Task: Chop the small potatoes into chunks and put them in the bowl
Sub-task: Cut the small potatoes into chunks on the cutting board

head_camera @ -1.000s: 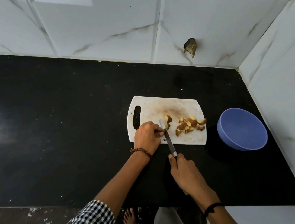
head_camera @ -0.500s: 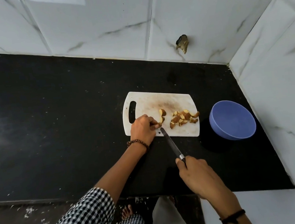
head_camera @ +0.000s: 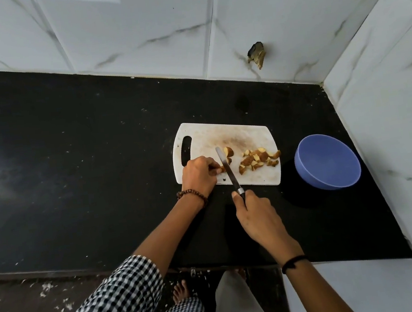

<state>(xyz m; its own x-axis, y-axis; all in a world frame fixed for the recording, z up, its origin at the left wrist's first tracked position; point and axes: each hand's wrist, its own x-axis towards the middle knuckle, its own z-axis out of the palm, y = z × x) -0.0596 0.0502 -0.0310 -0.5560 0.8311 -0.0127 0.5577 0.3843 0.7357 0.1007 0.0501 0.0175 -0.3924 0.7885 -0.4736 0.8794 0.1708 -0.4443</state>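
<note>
Roughly midway | chunks (head_camera: 259, 161) heaped on board (head_camera: 249, 135), right end | my left hand (head_camera: 199, 175) pinches potato (head_camera: 221, 170), right hand (head_camera: 255, 217) grips knife (head_camera: 227, 168) | bowl (head_camera: 327, 161), centre-right, looks empty.

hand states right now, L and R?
Left hand: closed, pinching a potato piece.
Right hand: closed, gripping the knife.

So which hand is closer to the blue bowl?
Right. The right hand, holding the knife, is left of the bowl, nearer the person; the left hand is farther left, pinching a potato piece on the cutting board.
</note>
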